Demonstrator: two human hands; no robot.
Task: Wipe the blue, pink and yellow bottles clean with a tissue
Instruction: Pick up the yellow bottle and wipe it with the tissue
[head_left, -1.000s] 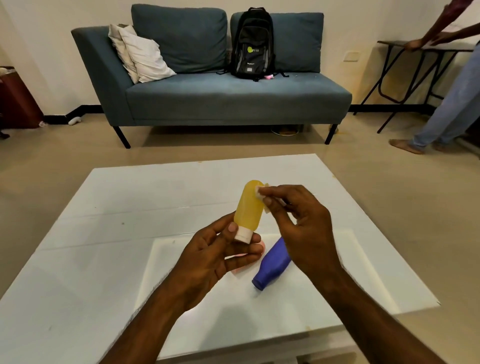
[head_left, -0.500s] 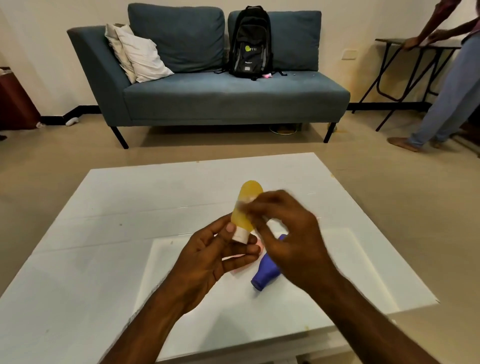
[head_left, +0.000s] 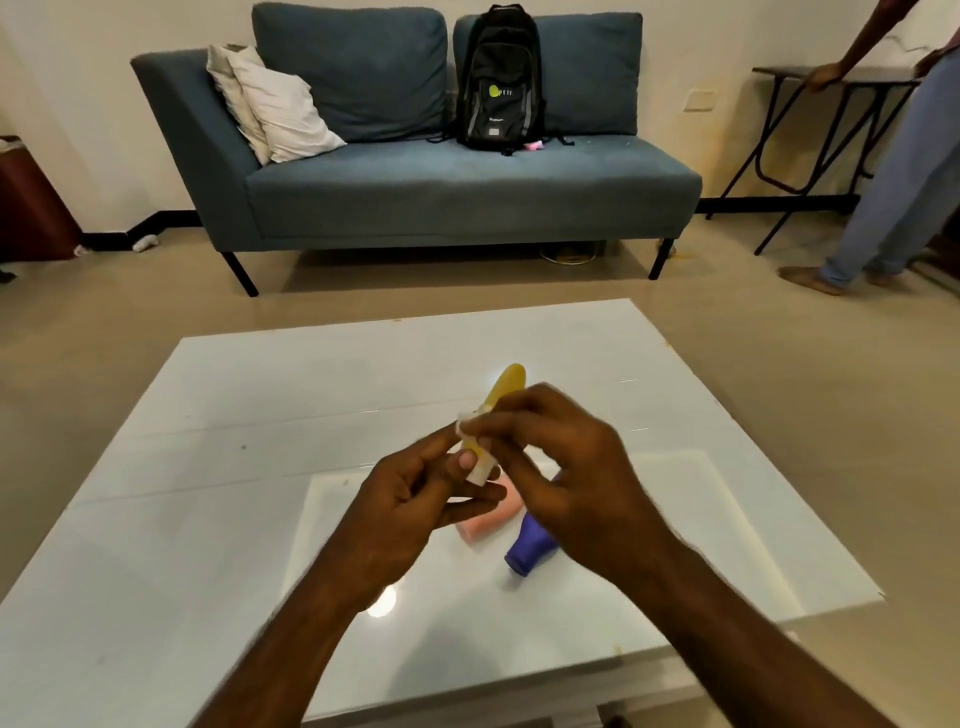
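Note:
My left hand (head_left: 410, 512) grips the yellow bottle (head_left: 505, 391) by its white cap end, holding it upside down and tilted above the white table (head_left: 208, 467). My right hand (head_left: 561, 467) pinches a small white tissue (head_left: 463, 423) against the bottle's lower body and covers most of it. On the table below my hands lies the pink bottle (head_left: 491, 522), partly hidden by my left fingers. The blue bottle (head_left: 530, 551) lies beside it, its far end hidden under my right hand.
A blue sofa (head_left: 441, 192) with a black backpack (head_left: 498, 83) and white cushions (head_left: 270, 104) stands beyond the table. At the far right a person (head_left: 893, 182) leans on a dark folding table (head_left: 841, 83). Beige floor surrounds the table.
My right hand has slid the tissue down the yellow bottle, from near its top to its cap end. The bottle has tilted a little.

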